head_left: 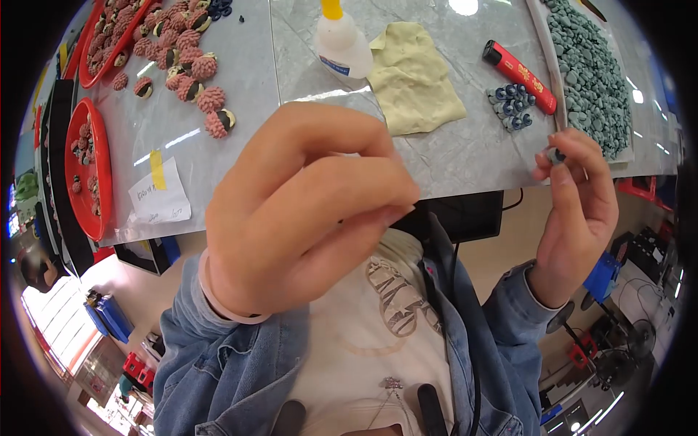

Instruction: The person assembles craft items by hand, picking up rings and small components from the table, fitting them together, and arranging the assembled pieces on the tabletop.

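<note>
Large and near the camera, my left hand [291, 218] is closed in a pinch, fingertips and thumb together; anything between them is too small or hidden to name. My right hand [578, 207] pinches a small dark blue and grey piece [556, 155] at the table's front edge, beside the tray [553, 76] of grey-green pieces [589, 73]. Just beyond that hand lies a cluster of small blue-grey pieces [512, 106], next to a red tube [520, 76] with a black end.
A white bottle [342, 47] with a yellow cap stands beside a wrinkled yellowish sheet [414, 80]. Pink and dark shell-like pieces [190, 65] lie at the back left, near red trays [105, 171]. A paper note [161, 198] with yellow tape lies at the left.
</note>
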A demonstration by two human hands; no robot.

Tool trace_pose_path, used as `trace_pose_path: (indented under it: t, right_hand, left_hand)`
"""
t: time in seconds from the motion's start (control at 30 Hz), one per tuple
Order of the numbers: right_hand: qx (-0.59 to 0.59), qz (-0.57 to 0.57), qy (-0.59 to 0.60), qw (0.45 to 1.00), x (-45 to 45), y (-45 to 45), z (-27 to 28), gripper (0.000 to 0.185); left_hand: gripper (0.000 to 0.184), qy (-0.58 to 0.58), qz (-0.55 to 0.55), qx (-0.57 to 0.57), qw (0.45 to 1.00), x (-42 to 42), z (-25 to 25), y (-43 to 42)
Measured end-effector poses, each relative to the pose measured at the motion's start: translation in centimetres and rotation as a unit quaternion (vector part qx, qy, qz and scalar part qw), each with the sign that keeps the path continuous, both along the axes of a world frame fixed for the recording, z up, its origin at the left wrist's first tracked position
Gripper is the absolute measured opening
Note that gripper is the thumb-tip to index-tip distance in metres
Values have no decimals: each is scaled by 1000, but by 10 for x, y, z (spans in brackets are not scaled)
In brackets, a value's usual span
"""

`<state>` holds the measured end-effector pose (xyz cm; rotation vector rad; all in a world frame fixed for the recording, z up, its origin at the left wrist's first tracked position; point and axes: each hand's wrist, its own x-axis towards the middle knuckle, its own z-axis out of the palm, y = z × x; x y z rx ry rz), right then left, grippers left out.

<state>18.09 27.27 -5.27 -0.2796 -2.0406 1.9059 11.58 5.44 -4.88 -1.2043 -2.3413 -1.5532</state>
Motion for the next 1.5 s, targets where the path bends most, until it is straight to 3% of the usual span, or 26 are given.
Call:
trace_pose_path:
  t: [0.1, 0.13, 0.23, 0.43, 0.53, 0.63, 0.8, 0.9, 0.97, 1.03, 1.2, 1.3, 1.5]
  right_hand:
    - [154, -90, -16, 984, -4, 4, -8, 22]
    - [156, -90, -14, 984, -5, 4, -10, 22]
    - [351, -50, 2, 935, -10, 0, -12, 18]
    - [371, -83, 45, 924, -20, 8, -6, 16]
    - [356, -112, 72, 925, -21, 29, 1, 16]
    - [493, -82, 35, 866, -28, 52, 15, 18]
    - [490, -27, -53, 870, -33, 49, 12, 21]
    - [572, -39, -58, 818, -33, 52, 15, 19]
    - [563, -37, -48, 824, -35, 54, 17, 18]
    - [565, -41, -56, 822, -34, 51, 19, 14]
    - [512, -62, -77, 853, -37, 50, 18, 12]
    - [500, -93, -106, 854, -36, 56, 12, 14]
    - [496, -152, -24, 854, -34, 54, 8, 16]
  left_hand:
    - [26, -4, 2, -7, 1000, 2, 3, 1]
    - [26, -11, -2, -12, 1000, 4, 4, 1]
    - [26, -8, -18, -37, 999, 7, 8, -2]
    - [25, 6, -36, -86, 996, 4, 18, -8]
    - [27, 29, -2, -51, 998, -3, 20, -14]
    - [27, 61, 26, -44, 997, -11, 28, -19]
    - [20, 120, 68, -99, 985, -37, 50, -34]
    - [16, 126, 101, -136, 977, -58, 58, -51]
    - [14, 130, 125, -157, 971, -73, 61, -58]
    - [9, 50, 202, -176, 962, -85, 60, -64]
    - [9, 71, 185, -233, 952, -107, 37, -70]
    - [8, 225, 171, -316, 906, -114, 20, -66]
    - [7, 310, 171, -340, 871, -119, 11, -62]
